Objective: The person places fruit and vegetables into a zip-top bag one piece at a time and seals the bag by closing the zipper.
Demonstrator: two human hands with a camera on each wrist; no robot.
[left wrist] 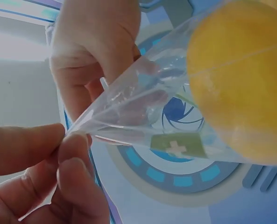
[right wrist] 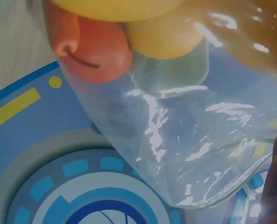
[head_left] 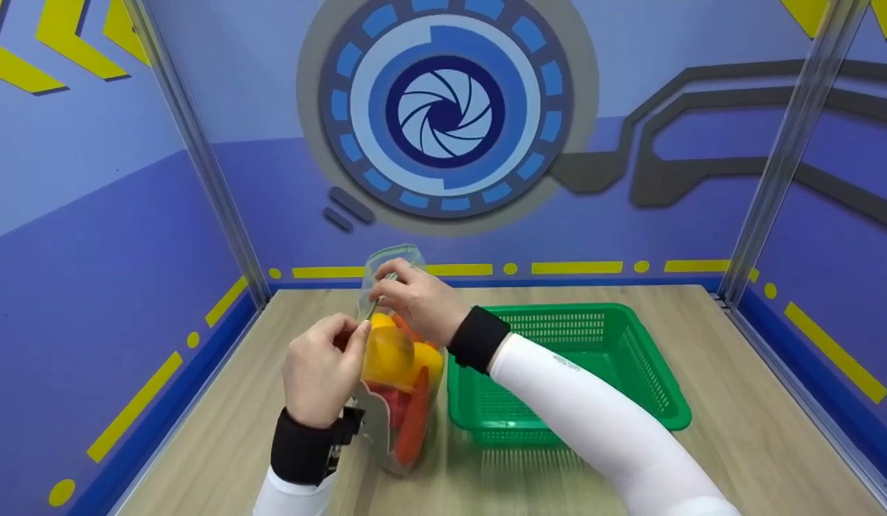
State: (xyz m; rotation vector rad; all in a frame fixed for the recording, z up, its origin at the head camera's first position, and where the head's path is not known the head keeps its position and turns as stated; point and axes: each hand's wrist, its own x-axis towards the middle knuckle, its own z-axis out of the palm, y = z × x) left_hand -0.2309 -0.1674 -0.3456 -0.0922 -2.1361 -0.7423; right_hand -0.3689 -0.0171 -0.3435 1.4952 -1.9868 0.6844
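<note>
A clear plastic bag (head_left: pixel 396 252) stands upright left of centre on the table, filled with fruit-like pieces. Yellow-orange round fruit (head_left: pixel 388 356) fills its upper part, above a long red-orange piece (head_left: pixel 412 423). My left hand (head_left: pixel 318 373) pinches the near end of the bag's top edge between thumb and forefinger. Seen from the left wrist, the plastic (left wrist: pixel 129 98) is drawn to a point at those fingertips. My right hand (head_left: pixel 425 301) grips the top edge farther along, its fingers bent over it. A red fruit with a dark stem (right wrist: pixel 101 51) shows through the plastic in the right wrist view.
A green plastic basket (head_left: pixel 647 358) with slotted walls stands right of the bag, partly under my right forearm. Wooden tabletop (head_left: pixel 759 430) shows around it. Blue printed panels (head_left: pixel 257 186) with metal corner posts (head_left: pixel 780 158) enclose the back and sides.
</note>
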